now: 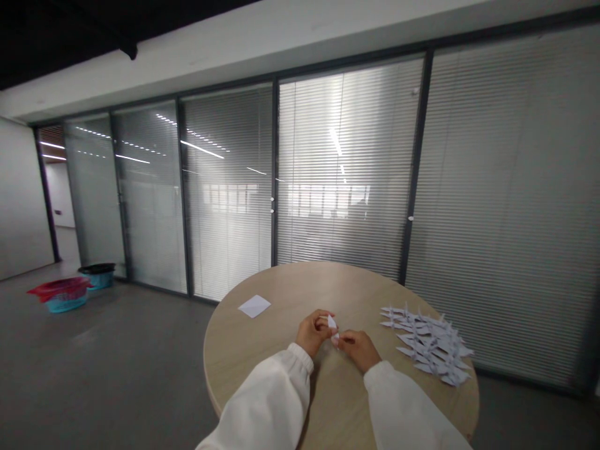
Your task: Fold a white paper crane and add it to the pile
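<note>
Over the middle of the round wooden table (323, 281), my left hand (315, 332) pinches a small folded piece of white paper (332, 323) between thumb and fingers. My right hand (359, 348) is closed on the lower end of the same paper, its fingertips close to those of the left. The paper stands up as a narrow pointed shape; its lower part is partly covered by the fingers. To the right lies a group of several white folded paper cranes (429, 340). A flat white paper square (254, 306) rests on the table to the left.
A glass partition with blinds (347, 169) runs behind the table. On the grey floor at the left stand a blue basket with a red liner (65, 302) and another blue basket with a black liner (99, 280). An open doorway (59, 194) is at the far left.
</note>
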A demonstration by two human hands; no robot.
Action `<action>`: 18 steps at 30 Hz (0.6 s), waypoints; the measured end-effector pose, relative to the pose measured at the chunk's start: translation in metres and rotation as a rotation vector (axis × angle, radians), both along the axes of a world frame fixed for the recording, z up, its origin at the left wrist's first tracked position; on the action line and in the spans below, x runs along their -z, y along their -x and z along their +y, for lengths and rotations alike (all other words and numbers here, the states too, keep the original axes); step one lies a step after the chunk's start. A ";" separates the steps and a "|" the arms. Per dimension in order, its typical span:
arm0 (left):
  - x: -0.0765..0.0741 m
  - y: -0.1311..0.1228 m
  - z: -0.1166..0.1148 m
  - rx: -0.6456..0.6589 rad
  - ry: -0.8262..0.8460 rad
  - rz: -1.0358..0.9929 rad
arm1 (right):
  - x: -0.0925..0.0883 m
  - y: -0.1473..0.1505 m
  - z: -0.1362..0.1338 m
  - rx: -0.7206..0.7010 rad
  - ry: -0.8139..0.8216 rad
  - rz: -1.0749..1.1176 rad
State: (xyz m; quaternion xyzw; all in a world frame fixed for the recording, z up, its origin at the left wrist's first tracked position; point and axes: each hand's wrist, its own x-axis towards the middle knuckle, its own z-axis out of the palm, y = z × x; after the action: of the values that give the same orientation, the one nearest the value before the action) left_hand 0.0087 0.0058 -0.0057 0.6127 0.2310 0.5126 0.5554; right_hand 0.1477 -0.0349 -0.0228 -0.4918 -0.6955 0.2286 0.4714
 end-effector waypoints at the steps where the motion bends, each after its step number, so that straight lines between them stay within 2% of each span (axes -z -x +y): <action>1: 0.000 0.000 -0.001 0.002 0.003 -0.010 | 0.000 0.000 0.000 0.002 -0.004 -0.004; 12: -0.004 0.000 0.000 -0.011 0.061 -0.023 | 0.002 0.000 0.001 0.059 -0.067 -0.062; 18: 0.000 0.002 0.002 -0.003 0.059 -0.051 | -0.005 -0.001 -0.003 0.195 -0.270 -0.027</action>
State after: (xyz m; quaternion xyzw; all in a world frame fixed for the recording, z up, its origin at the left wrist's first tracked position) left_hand 0.0067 0.0079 -0.0053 0.5826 0.2328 0.5219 0.5780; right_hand 0.1486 -0.0379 -0.0183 -0.4923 -0.6751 0.0796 0.5436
